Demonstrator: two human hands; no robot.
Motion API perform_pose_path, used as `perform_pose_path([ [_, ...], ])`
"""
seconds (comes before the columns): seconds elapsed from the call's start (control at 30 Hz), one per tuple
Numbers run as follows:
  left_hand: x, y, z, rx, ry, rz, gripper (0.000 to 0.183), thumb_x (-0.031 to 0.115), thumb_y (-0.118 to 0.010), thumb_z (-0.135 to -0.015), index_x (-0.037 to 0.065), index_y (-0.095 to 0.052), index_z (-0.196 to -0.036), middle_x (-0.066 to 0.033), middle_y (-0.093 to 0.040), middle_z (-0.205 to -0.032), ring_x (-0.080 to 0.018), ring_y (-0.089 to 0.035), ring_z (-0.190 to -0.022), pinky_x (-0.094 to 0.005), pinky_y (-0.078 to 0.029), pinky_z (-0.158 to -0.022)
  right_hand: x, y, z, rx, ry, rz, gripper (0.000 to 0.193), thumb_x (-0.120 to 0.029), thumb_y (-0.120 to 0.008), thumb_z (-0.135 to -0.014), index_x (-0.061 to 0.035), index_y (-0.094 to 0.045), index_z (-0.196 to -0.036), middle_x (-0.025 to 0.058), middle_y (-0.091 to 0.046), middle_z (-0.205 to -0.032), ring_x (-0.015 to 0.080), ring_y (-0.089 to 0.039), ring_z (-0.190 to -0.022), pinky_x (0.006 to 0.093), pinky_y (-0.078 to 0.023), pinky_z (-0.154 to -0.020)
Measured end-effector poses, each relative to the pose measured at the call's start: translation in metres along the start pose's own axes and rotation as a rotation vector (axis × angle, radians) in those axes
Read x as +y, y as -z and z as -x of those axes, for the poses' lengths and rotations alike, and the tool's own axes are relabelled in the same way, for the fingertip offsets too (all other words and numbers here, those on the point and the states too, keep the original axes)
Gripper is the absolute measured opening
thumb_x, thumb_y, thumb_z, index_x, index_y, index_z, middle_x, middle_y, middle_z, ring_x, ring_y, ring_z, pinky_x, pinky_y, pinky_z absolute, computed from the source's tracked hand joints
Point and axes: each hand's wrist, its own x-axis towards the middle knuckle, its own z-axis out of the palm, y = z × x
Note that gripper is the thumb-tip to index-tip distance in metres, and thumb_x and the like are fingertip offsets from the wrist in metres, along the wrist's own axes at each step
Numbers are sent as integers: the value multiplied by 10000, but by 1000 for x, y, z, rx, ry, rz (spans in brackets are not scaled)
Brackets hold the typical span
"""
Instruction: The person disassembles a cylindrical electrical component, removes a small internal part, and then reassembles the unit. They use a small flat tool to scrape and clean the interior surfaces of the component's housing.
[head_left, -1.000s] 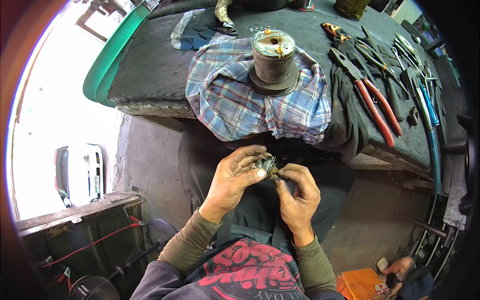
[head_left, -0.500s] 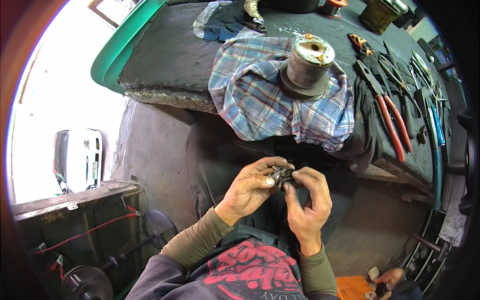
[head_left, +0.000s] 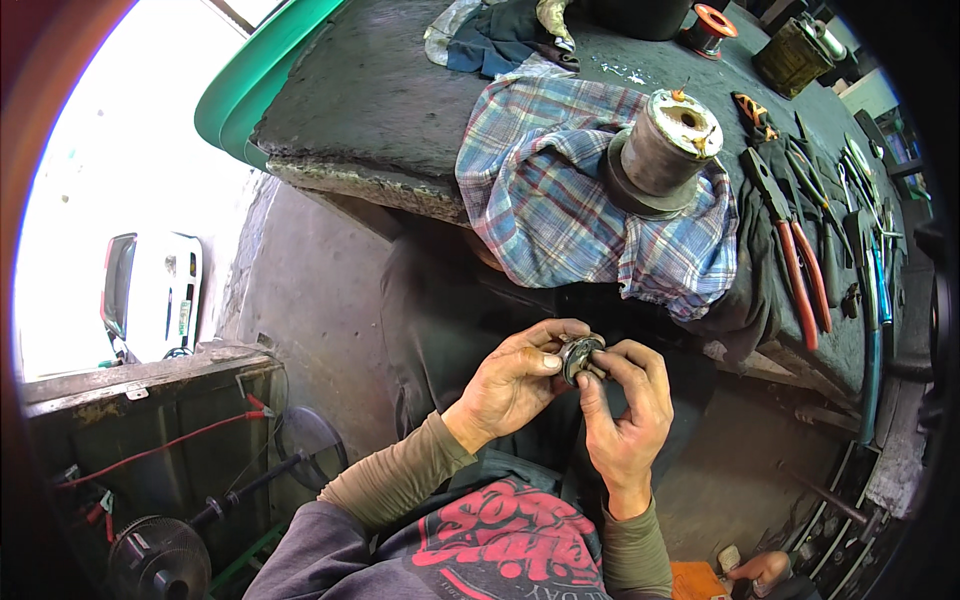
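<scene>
Turned between the fingertips of the left hand (head_left: 508, 388) and right hand (head_left: 630, 412), the small round metal part (head_left: 577, 356) now shows its circular rim beside the left thumb, where a second ago its jagged side showed.

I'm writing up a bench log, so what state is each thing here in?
Small metal part: held in both hands.
Left hand: fingers closed on the part.
Right hand: thumb and fingers pinching the part.
Plaid cloth: rumpled, draped over the bench edge.
Metal cylinder: upright on the cloth.
Red-handled pliers: lying down, handles apart.
Orange-rimmed spool: upright.
Black fan: cannot tell whether running.
</scene>
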Motion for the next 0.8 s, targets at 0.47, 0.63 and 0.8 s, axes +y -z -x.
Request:
perform_pose_path([
  [0.47, 2, -6, 0, 4, 6, 27, 550, 245, -590, -988, 5, -570, -1482, -203, -594, -1517, -317, -658, -1268, -479, -537, -1115, 3, 5, 5, -36, -86, -117, 403, -27, -867, -811, -18, -746, -1195, 131, -667, -1156, 244, -659, -987, 368, -556, -852],
  [0.63, 6, -15, 2, 17, 11, 27, 560, 251, -568, -1003, -12, -543, -1497, -221, -587, -1519, -326, -672, -1256, -488, -562, -1089, 5, 5, 7, -46, -55, -107, 457, -16, -864, -791, -22, -736, -1229, 134, -659, -1172, 235, -652, -968, 357, -558, -833],
  [0.8, 6, -16, 1, 4, 20, 32, 567, 249, -561, -1010, -21, -529, -1507, -228, -587, -1514, -334, -685, -1236, -489, -572, -1079, 4, 6, 6, -37, -79, -131, 481, -6, -864, -779, -24, -731, -1241, 130, -660, -1166, 226, -645, -970, 354, -552, -836],
])
